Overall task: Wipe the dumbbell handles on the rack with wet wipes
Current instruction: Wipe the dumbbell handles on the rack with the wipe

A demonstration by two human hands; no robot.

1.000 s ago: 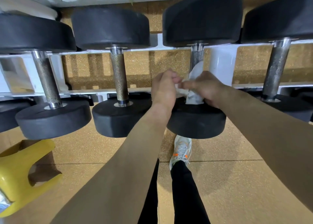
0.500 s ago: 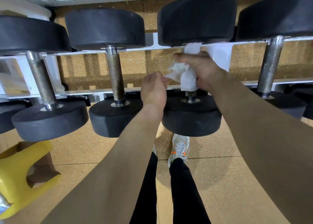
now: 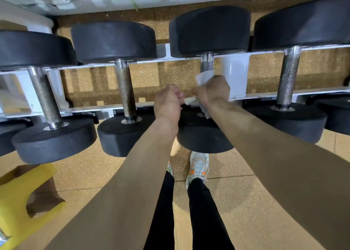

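Several black dumbbells lie across a white rack, their metal handles running front to back. My right hand grips a white wet wipe wrapped round the near half of the third dumbbell's handle; bare knurled steel shows above the hand. My left hand is curled just left of it and pinches a loose corner of the wipe between the two hands. The lower part of that handle is hidden by my right hand and the wipe.
Neighbouring handles stand to the left, far left and right. A yellow plastic stool sits on the cork-coloured floor at lower left. My feet in pale shoes stand under the rack's front edge.
My right hand has slid the wipe from the far end of the handle back toward the near end. My left hand stayed beside it and now holds the wipe's corner.
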